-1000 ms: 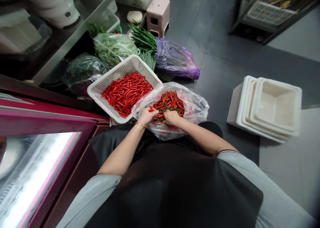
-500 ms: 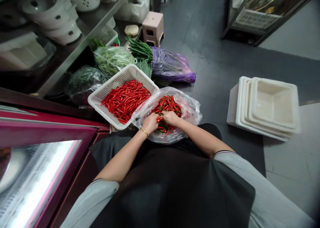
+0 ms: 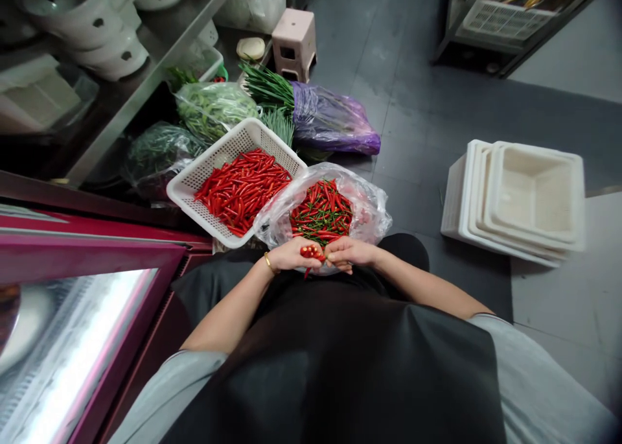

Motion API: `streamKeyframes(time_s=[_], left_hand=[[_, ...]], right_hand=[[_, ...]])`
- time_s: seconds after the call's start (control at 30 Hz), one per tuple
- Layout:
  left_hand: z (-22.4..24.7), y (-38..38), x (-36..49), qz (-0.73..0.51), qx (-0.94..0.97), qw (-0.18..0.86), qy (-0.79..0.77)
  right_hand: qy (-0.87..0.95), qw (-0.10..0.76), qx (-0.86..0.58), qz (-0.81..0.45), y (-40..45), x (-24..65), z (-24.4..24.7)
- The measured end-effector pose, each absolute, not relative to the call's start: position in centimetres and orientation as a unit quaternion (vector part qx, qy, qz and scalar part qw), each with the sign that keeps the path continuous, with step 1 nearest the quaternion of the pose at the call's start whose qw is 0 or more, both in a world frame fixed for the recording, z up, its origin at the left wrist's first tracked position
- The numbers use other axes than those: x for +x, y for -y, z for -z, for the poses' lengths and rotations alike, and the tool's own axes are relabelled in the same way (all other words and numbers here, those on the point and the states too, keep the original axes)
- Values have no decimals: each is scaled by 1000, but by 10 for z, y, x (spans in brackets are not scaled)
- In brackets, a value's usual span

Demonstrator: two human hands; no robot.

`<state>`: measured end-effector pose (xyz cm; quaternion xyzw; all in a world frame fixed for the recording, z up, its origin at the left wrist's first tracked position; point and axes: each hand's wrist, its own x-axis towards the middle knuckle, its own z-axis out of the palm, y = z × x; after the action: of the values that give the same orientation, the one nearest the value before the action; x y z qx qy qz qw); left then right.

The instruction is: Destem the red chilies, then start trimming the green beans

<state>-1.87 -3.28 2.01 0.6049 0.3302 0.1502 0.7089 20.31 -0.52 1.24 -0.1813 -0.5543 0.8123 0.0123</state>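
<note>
My left hand (image 3: 287,255), with a gold bracelet at the wrist, is closed around a small bunch of red chillies (image 3: 311,252), their pale ends facing up. Against that bunch, my right hand (image 3: 354,251) pinches the end of a chilli; its fingertips partly hide it. Both hands are over the near edge of a clear plastic bag (image 3: 373,204). Red chillies with green stems (image 3: 323,207) fill the open bag. Touching it on the left, a white perforated basket (image 3: 182,192) contains a heap of red chillies (image 3: 245,188) without visible green stems.
Behind the basket lie bagged greens (image 3: 216,107) and green stalks in purple wrap (image 3: 335,120). A pink stool (image 3: 294,39) stands farther back. Nested white baskets (image 3: 534,194) sit on the floor at right. Metal shelving (image 3: 131,100) and a red-framed lit cabinet (image 3: 97,288) border the left.
Both hands have drawn back from the chillies inside the bag to its near edge. The bunch in my left hand now shows plainly. The view has shifted slightly.
</note>
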Motion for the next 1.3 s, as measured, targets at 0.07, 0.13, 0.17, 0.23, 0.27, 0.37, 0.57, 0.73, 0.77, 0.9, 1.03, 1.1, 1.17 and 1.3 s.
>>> streamKeyframes(time_s=[0.07, 0.13, 0.17, 0.23, 0.27, 0.37, 0.57, 0.73, 0.77, 0.9, 1.03, 1.1, 1.17, 1.3], left_hand=[[-19, 38, -24, -94, 550, 779, -285], [-16, 41, -31, -72, 516, 810, -269], [-16, 41, -35, -91, 500, 817, -273], [-16, 38, -42, -187, 449, 820, -302], [-16, 35, -46, -246, 414, 816, -321], [-15, 25, -51, -384, 319, 784, -369], [3, 15, -37, -411, 283, 711, -496], [6, 5, -8, -488, 312, 652, -489], [5, 4, -3, -491, 313, 659, -477], [4, 10, 0, -436, 251, 719, -480], [8, 22, -18, -418, 200, 709, -531], [9, 23, -26, -427, 202, 697, -539], [9, 21, -31, -434, 211, 687, -543], [2, 12, -24, -465, 223, 675, -528]], right_hand=[[511, 8, -144, -847, 15, 203, -18], [554, -12, -99, -827, 11, 203, -32], [609, -26, -89, -788, 3, 202, -39], [757, -53, -148, -634, -17, 198, -46], [824, -59, -220, -520, -26, 193, -44], [888, -122, -391, -210, -43, 170, -18], [901, -136, -375, -171, -55, 146, 13], [864, 60, -379, -326, -61, 157, -22], [859, 90, -386, -326, -57, 157, -24], [875, 93, -431, -198, -34, 155, -8], [901, -46, -408, -138, -16, 159, 23], [910, -109, -377, -129, -18, 160, 32], [906, -131, -378, -134, -28, 158, 32], [870, -31, -443, -213, -54, 158, 8]])
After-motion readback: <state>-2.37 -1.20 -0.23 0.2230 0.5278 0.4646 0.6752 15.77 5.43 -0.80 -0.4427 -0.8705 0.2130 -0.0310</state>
